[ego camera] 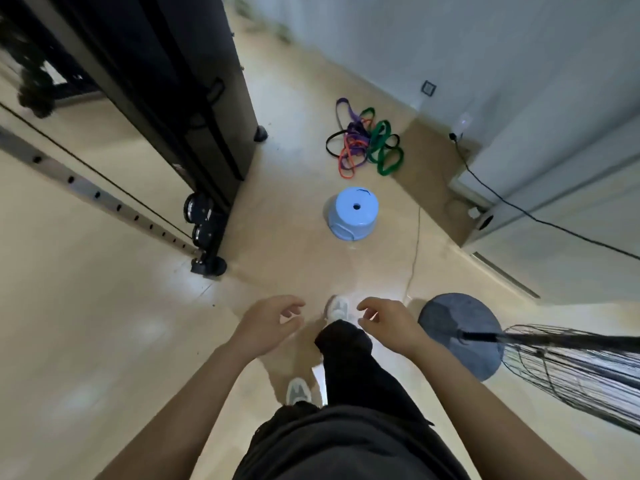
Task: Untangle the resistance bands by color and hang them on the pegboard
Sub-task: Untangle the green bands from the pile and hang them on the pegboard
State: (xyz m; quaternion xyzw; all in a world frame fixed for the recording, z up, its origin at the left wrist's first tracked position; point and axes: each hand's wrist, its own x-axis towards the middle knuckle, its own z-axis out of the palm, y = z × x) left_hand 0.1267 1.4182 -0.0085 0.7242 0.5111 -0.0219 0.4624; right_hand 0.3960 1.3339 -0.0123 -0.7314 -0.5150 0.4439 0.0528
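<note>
A tangled heap of resistance bands (pixel 365 142) lies on the tan floor ahead, near the wall. Purple, green, black and orange-red loops are knotted together in it. My left hand (pixel 268 323) hangs in front of me over the floor, fingers loosely curled and apart, holding nothing. My right hand (pixel 386 323) is at the same height beside it, also open and empty. Both hands are well short of the heap, with a stool between. No pegboard shows in this view.
A light blue plastic stool (pixel 351 214) stands between me and the bands. A black wheeled rack (pixel 194 109) rises on the left. A standing fan's round base (pixel 460 337) and wire cage (pixel 571 372) are at my right. A black cable (pixel 519 209) runs along the right wall.
</note>
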